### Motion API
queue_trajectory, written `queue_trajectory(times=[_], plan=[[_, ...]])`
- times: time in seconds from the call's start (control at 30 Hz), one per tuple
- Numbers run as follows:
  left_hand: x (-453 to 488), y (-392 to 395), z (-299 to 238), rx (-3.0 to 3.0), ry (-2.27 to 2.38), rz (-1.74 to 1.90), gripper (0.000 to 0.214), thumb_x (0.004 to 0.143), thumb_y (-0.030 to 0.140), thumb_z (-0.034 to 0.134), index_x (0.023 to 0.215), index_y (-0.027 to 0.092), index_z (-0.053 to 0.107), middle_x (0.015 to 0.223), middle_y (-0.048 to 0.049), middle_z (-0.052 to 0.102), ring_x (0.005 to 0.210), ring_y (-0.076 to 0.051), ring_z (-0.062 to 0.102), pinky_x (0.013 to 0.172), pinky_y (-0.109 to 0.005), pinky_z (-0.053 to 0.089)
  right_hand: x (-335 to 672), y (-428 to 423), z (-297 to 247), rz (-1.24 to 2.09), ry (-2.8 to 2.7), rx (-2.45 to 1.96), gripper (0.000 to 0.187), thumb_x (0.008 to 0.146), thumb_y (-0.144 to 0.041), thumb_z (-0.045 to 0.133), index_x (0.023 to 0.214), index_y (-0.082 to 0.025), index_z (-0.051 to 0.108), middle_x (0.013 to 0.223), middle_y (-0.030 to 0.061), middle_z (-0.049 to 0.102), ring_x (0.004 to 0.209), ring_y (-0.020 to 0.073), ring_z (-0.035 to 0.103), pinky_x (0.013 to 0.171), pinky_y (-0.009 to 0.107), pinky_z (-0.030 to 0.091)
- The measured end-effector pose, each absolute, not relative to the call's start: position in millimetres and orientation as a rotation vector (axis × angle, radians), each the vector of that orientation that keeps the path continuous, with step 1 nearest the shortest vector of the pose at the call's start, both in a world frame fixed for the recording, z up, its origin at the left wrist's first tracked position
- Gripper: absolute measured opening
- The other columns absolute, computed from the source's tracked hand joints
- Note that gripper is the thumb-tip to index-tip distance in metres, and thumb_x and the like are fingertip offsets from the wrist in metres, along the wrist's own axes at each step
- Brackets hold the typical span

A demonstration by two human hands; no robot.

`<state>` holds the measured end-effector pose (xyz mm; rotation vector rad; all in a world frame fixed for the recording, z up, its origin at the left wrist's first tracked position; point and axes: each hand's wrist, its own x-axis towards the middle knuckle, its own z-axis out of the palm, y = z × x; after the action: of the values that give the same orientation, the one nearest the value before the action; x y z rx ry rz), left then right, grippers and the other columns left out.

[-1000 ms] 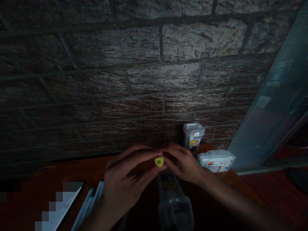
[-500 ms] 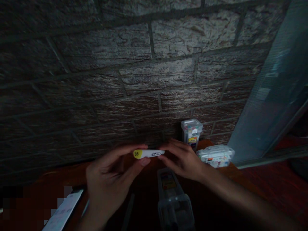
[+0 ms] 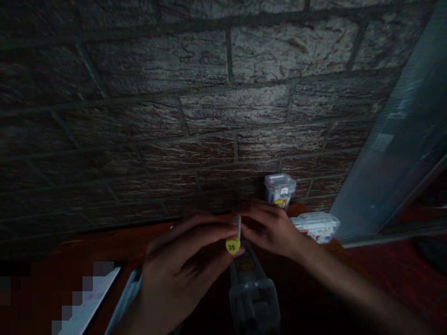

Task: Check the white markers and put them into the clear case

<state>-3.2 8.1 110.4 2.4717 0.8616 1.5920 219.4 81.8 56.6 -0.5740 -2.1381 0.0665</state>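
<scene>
A white marker with a yellow end numbered 35 is between my two hands, its yellow end turned toward me. My left hand pinches it near that end between thumb and fingers. On its far, white part the fingers of my right hand are closed. Just below the hands lies a clear plastic container with its open mouth facing me; a few dim marker-like shapes show inside, and a yellow label is on its side.
A clear lidded box with markers stands against the brick wall. Beside it, partly behind my right arm, is a clear case. At the left lie a lit phone or tablet and pale sticks or pens on the wooden table.
The marker has turned from lying sideways to pointing away from me, its yellow end now lower and further right. My left hand has moved right, closer to my right hand.
</scene>
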Motion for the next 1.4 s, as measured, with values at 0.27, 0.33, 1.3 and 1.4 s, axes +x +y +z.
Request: queue_trajectory(times=[0.27,0.33,1.3,1.4], plan=[[-14.0,7.1,112.6,2.381,1.071,1.694,0.031,0.084,0.014,0.082,0.109,0.03,0.073,0.105,0.0066,0.079,0.092,-0.012,0.075,0.086,-0.021,0.06,238.2,74.9,87.2,-0.027,-2.209,-0.5,0.017,0.097,-0.018,0.068,0.113,-0.016,0.071,0.097,0.0093,0.076,0.089,0.022,0.069,0.077,0.035,0.056],[-18.7,14.7,109.0,2.319,1.135,1.7,0.03,0.085,0.016,0.082,0.11,0.031,0.074,0.107,0.0062,0.08,0.096,-0.013,0.075,0.091,-0.024,0.059,243.6,73.6,93.3,-0.06,-2.228,-0.511,0.018,0.096,-0.016,0.068,0.115,-0.016,0.071,0.093,0.0081,0.075,0.087,0.0216,0.068,0.077,0.035,0.055],[4.7,53.3,68.8,2.69,0.831,1.193,0.019,0.097,0.015,0.064,0.114,0.02,0.07,0.103,-0.0038,0.076,0.092,-0.019,0.072,0.078,-0.032,0.058,227.8,30.6,109.9,0.05,-2.133,-0.461,0.015,0.085,-0.011,0.077,0.1,-0.013,0.074,0.083,0.0065,0.072,0.073,0.0171,0.065,0.064,0.028,0.05],[7.3,50.2,66.8,2.71,0.791,1.23,0.016,0.101,0.019,0.059,0.113,0.02,0.07,0.1,-0.0043,0.077,0.09,-0.019,0.072,0.076,-0.032,0.059,222.6,27.1,106.0,-0.023,-2.097,-0.459,0.01,0.084,-0.013,0.078,0.092,-0.013,0.072,0.079,0.0057,0.07,0.068,0.0162,0.063,0.06,0.029,0.048]])
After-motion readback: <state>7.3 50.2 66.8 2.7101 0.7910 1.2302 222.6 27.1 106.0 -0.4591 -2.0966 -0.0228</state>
